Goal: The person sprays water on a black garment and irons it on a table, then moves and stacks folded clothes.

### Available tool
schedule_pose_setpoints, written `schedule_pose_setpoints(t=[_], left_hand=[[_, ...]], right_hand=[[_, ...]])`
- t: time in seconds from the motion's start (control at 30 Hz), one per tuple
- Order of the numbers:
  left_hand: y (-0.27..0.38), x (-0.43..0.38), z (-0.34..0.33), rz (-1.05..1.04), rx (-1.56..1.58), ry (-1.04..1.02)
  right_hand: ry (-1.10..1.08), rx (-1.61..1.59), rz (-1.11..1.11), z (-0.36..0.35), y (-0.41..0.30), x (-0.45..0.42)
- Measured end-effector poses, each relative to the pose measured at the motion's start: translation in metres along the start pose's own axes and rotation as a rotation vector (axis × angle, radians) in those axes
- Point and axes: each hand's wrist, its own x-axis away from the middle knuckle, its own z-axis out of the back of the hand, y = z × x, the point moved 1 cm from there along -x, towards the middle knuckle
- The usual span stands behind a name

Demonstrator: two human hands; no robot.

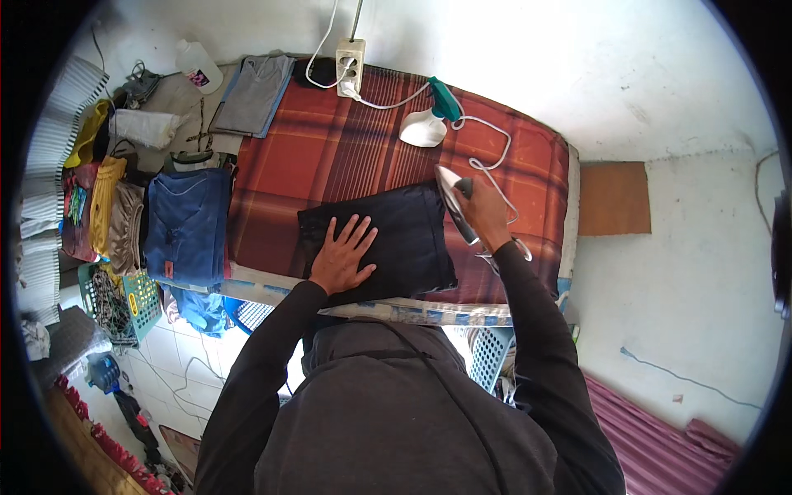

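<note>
A folded black garment (402,241) lies on a red plaid cloth (278,179) that covers the table. My left hand (344,255) rests flat on the garment's left part, fingers spread and holding nothing. In my right hand (486,209) is a clothes iron (451,198), gripped by its handle at the garment's right edge. The iron's tip points away from me, towards the wall. Its white cord (495,164) loops across the cloth behind it. My fingers hide part of the iron's handle.
A spray bottle (427,124) with a green head lies beyond the garment. A power strip (351,68) hangs at the wall with plugs in it. Folded grey shirts (250,93) and a blue shirt stack (185,223) sit at left. A green basket (141,303) stands below.
</note>
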Motion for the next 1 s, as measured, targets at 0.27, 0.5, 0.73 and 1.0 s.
schedule_pose_setpoints(t=[0.27,0.5,0.73,1.0], left_hand=[[0.002,-0.004,0.000,0.011,-0.017,-0.013],[0.003,-0.004,-0.002,0.033,0.007,-0.009],[-0.040,0.008,-0.005,0.653,0.111,0.413],[-0.109,0.023,0.009,0.634,0.244,0.201]], right_hand=[[-0.295,0.071,0.474,-0.036,-0.026,-0.043],[-0.138,0.067,0.250,-0.028,0.019,-0.077],[0.006,0.154,0.124,0.005,0.088,-0.042],[-0.291,-0.033,0.542,-0.079,-0.014,-0.047]])
